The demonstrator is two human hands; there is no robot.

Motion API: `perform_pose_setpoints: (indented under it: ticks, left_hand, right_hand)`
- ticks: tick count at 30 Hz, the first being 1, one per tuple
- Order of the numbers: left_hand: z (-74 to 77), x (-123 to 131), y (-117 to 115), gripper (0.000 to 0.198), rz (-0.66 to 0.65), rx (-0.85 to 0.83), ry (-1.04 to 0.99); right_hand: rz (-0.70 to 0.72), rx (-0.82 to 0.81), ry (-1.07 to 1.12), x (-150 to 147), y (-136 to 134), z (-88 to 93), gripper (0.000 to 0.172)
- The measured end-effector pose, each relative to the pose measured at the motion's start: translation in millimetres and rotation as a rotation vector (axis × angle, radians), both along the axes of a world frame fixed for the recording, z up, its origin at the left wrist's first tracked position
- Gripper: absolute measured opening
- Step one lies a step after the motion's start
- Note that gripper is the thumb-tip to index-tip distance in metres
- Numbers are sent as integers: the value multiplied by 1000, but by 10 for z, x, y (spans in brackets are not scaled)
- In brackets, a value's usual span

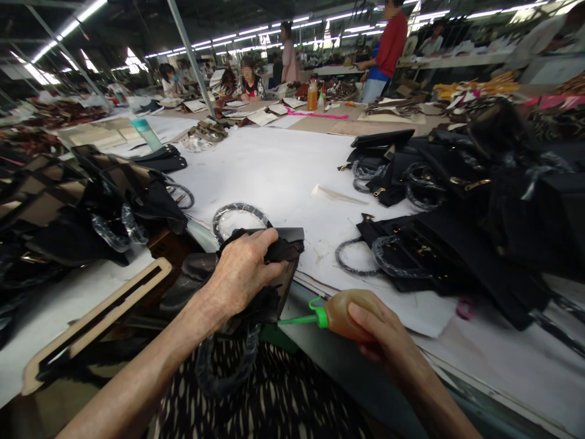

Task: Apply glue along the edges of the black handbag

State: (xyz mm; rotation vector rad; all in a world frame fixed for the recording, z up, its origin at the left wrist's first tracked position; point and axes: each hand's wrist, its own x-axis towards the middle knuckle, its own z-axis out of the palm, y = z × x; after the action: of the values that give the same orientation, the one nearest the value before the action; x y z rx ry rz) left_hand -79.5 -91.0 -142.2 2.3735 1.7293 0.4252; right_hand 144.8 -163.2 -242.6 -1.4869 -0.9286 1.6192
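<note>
My left hand [244, 271] grips the upper part of a black bag [269, 305] at the table's near edge. One plastic-wrapped handle [242, 210] of that bag rests on the white table; another wrapped handle hangs over my patterned clothing. My right hand [377, 323] is wrapped round a squeeze bottle [350, 311] of amber liquid. The bottle lies tilted sideways, and its thin green nozzle points left, with the tip close to the bag's lower right edge. Whether the tip touches the bag I cannot tell.
Black bags with wrapped handles [439, 244] are heaped on the white table [274, 158] at the right. More bags [137, 189] lie at the left, above a tan slotted frame [95, 323]. A teal-lidded container [146, 134] stands behind them. Several people are farther back.
</note>
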Motion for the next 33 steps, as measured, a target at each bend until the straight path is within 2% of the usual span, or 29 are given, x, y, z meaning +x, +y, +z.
perform_pose_setpoints:
  ticks: [3, 8, 12, 14, 18, 23, 26, 29, 32, 33]
  left_hand:
    - [49, -7, 62, 10, 15, -5, -11]
    - [117, -44, 153, 12, 7, -27, -30]
    - [152, -88, 192, 11, 13, -25, -37]
    - [167, -108, 198, 11, 17, -17, -38]
    - [209, -143, 190, 11, 31, -22, -51]
    - [290, -183, 190, 18, 72, -57, -35]
    - [333, -222, 205, 18, 78, -57, -20]
    - [371, -297, 221, 19, 107, -20, 38]
    - [430, -429, 247, 23, 159, 46, 113]
    - [460, -487, 262, 24, 178, 63, 121]
  right_hand:
    - [-11, -13, 65, -27, -4, 9, 47]
    - [-46, -18, 265, -94, 14, 125, 46]
    - [-229, -66, 473, -89, 134, 275, 34]
    - [-306, -85, 595, -56, 234, 380, 29]
    - [-322, -139, 757, 67, 447, 656, 30]
    - [-371, -27, 725, 241, 606, 1073, 30]
    - [-417, 23, 689, 292, 615, 1209, 29]
    - [-395, -5, 690, 317, 543, 1095, 28]
    - [-307, -105, 719, 367, 421, 721, 26]
    - [-249, -130, 726, 385, 388, 571, 31]
